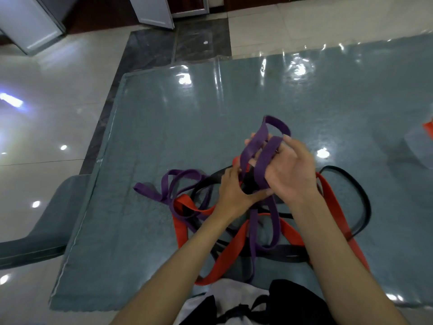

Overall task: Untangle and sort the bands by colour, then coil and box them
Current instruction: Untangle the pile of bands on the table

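Observation:
A tangle of purple, red and black bands lies on the grey-blue table [164, 127]. My right hand [290, 172] holds loops of a purple band [264, 158] lifted above the heap, fingers curled round them. My left hand [232, 191] grips into the knot just below, where a black band [248, 184] crosses the purple one. More purple loops [178, 184] trail to the left. Red bands [229, 254] run under my forearms. A black loop [360, 195] lies to the right.
A clear box with something red inside [421, 146] stands at the table's right edge. A grey chair [46, 219] sits beside the table's left edge. Glossy floor tiles and white cabinet doors [152, 10] lie beyond the table.

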Available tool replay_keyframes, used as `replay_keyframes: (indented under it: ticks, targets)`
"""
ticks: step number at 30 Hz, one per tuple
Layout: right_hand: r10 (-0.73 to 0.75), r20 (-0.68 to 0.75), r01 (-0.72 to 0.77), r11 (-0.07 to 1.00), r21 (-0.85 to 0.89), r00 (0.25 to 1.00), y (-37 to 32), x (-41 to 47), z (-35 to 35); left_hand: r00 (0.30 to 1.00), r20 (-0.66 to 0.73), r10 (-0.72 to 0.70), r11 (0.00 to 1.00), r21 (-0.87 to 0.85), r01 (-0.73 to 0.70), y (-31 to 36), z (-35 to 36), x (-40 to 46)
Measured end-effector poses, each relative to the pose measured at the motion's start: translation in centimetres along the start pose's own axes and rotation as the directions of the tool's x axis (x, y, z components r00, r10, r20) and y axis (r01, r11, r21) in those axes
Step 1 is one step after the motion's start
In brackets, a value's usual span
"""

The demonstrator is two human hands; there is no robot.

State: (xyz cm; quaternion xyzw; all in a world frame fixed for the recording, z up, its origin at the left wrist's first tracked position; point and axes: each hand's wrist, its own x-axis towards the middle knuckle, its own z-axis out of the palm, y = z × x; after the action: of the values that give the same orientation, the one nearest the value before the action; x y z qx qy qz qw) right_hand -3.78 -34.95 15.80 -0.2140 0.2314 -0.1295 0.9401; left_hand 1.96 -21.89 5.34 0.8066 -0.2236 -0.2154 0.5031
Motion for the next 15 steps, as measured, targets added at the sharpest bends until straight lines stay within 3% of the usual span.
replay_keyframes:
  ticks: [2, 9, 13, 15]
  targets:
    - [-0.006, 0.029, 0.006, 1.000, 0.006, 1.000, 0.2, -0.1, 0.6, 1.000, 0.020, 0.004, 1.000, 0.001, -0.005, 0.2, -0.4, 0.3]
    - [-0.096, 0.048, 0.094, 0.995, 0.042, 0.994, -1.7, 0.8, 0.6, 0.998, 0.062, 0.010, 0.974, -0.225, 0.005, 0.6, -3.3, 0.4]
    - [-0.107, 0.084, 0.117, 0.986, -0.119, 0.991, -2.2, 1.7, -1.1, 0.996, 0.091, 0.011, 0.977, -0.212, 0.008, 1.9, -6.8, 1.4]
    - [-0.102, 0.018, 0.103, 0.957, -0.269, 0.995, -2.0, 2.3, -2.1, 0.993, 0.119, 0.006, 0.972, -0.234, 0.022, 3.1, -8.2, 1.9]
